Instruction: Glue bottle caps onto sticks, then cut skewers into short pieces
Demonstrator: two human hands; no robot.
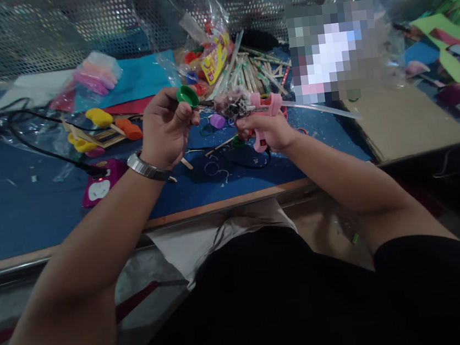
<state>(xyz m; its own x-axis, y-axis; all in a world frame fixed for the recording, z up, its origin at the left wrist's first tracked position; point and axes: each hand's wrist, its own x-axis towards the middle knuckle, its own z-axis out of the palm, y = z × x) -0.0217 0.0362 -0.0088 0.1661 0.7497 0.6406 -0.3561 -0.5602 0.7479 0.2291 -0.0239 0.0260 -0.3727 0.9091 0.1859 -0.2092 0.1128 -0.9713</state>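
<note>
While the left grip [168, 128] pinches a green cap [187, 97], the right grip [270, 129] clasps a pink glue gun [275, 104], its front end pointing left, long axis running left-right.

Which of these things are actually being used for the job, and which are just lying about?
In use:
green cap, in the left fingers
pink glue gun, in the right fingers
clear stick, poking from its back

Apparently just lying about:
teal sheet
purple cap
thin sticks
cardboard
</note>
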